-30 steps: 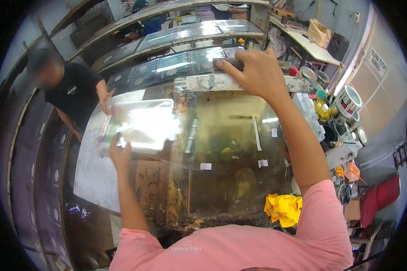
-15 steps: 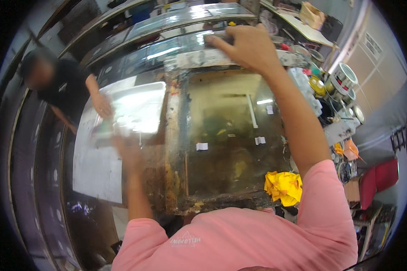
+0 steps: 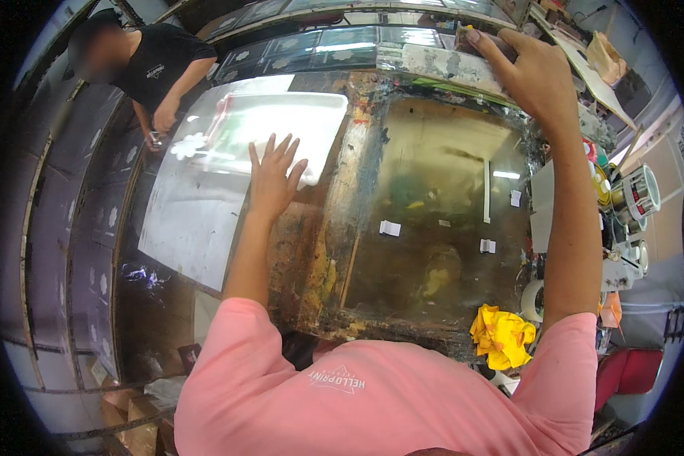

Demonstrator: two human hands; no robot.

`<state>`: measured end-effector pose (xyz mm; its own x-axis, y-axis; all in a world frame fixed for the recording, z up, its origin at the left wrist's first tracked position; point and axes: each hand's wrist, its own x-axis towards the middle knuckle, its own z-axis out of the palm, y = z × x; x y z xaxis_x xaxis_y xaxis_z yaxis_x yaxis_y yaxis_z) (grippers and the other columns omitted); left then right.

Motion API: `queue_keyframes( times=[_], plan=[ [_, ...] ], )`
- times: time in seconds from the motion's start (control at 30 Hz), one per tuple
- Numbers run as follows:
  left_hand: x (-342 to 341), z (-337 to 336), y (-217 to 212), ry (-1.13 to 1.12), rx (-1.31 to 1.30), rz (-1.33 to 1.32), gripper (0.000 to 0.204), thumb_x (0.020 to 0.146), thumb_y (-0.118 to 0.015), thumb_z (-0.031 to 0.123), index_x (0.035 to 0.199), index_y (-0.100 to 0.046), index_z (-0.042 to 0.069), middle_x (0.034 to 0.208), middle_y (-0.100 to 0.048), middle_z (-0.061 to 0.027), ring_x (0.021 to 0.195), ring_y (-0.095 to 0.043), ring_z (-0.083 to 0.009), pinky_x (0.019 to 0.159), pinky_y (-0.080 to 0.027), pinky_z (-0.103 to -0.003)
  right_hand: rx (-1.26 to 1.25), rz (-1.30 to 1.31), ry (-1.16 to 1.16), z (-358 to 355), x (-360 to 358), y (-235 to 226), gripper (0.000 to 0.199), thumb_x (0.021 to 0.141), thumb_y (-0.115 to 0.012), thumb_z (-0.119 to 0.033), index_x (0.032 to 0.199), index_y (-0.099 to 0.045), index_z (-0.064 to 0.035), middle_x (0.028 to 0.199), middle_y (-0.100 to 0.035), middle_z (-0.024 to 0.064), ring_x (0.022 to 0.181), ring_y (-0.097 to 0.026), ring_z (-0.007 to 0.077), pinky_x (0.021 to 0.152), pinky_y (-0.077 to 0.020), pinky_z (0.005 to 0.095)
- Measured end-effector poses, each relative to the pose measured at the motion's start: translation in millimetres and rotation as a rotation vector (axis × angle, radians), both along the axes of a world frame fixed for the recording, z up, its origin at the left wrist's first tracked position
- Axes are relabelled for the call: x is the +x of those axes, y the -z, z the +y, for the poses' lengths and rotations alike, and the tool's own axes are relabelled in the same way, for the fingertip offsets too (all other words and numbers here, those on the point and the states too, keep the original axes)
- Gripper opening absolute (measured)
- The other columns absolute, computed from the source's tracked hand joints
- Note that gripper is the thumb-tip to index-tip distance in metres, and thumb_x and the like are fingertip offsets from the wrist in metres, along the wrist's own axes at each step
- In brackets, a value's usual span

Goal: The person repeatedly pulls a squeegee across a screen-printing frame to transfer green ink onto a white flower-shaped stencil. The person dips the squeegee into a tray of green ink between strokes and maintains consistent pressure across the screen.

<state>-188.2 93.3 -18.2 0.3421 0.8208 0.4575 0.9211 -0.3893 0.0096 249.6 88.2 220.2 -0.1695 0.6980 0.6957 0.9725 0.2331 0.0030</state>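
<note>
A glossy, whitish translucent sheet (image 3: 281,114) lies over a larger flat white sheet (image 3: 197,220) to the left of the frame. My left hand (image 3: 276,178) is open over the glossy sheet's near edge, fingers spread; whether it touches cannot be told. At the far right my right hand (image 3: 528,72) is closed around a brown wooden-looking bar (image 3: 501,44), mostly hidden by the fingers. It is at the far beam of a paint-stained frame (image 3: 349,159). Inside the frame is a shiny brownish panel (image 3: 433,175) with several small white tabs (image 3: 390,228) and a thin white strip (image 3: 486,190).
A crumpled yellow cloth (image 3: 501,337) lies at the frame's near right corner. Paint cans (image 3: 634,190) crowd the right side. A co-worker in a black shirt (image 3: 171,64) stands at the left, hands near the sheets. Racks with glass-like panels (image 3: 349,42) run along the back.
My left hand has moved from a blur at the sheet's near-left side to its near edge, fingers spread. The co-worker's hand has drawn back from the sheet. The whole view has shifted.
</note>
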Motion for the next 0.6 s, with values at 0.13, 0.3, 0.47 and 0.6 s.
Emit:
queue_keyframes(
  times=[0.13,0.3,0.47,0.6],
  plan=[
    [-8,14,45,-0.203,-0.205,0.141,0.063,0.113,-0.036,0.05,0.16,-0.048,0.01,0.167,-0.044,-0.0151,0.159,-0.033,-0.039,0.127,-0.005,-0.072,-0.045,0.112,-0.028,-2,0,1,0.064,0.101,-0.055,-0.064,0.105,-0.079,-0.0043,0.082,-0.073,0.0218,0.081,-0.071,0.0437,0.08,-0.053,0.0516],
    [-16,28,33,-0.268,-0.324,-0.109,0.057,0.116,-0.032,0.043,0.152,-0.058,0.008,0.153,-0.06,-0.017,0.151,-0.045,-0.0391,0.128,-0.007,-0.068,-0.025,0.038,-0.015,-9,-3,-3,0.064,0.1,-0.057,-0.064,0.103,-0.078,-0.0035,0.082,-0.074,0.0217,0.081,-0.072,0.042,0.08,-0.0536,0.0519],
    [16,20,-32,0.014,-0.248,-0.111,0.057,0.116,-0.032,0.042,0.129,-0.074,0.006,0.136,-0.07,-0.0194,0.139,-0.057,-0.0416,0.127,-0.018,-0.065,-0.013,0.049,0.031,-16,-7,-1,0.069,0.098,-0.055,-0.068,0.085,-0.078,-0.0034,0.081,-0.074,0.02,0.085,-0.071,0.0403,0.084,-0.0493,0.0502],
    [120,-20,-26,0.086,-0.547,-0.046,0.058,0.115,-0.035,0.048,0.134,-0.071,0.007,0.138,-0.069,-0.02,0.137,-0.059,-0.0398,0.125,-0.025,-0.065,-0.037,0.03,0.039,-19,-7,4,0.071,0.099,-0.053,-0.069,0.088,-0.08,-0.004,0.083,-0.075,0.0208,0.087,-0.073,0.0394,0.085,-0.0505,0.0508]
  ],
)
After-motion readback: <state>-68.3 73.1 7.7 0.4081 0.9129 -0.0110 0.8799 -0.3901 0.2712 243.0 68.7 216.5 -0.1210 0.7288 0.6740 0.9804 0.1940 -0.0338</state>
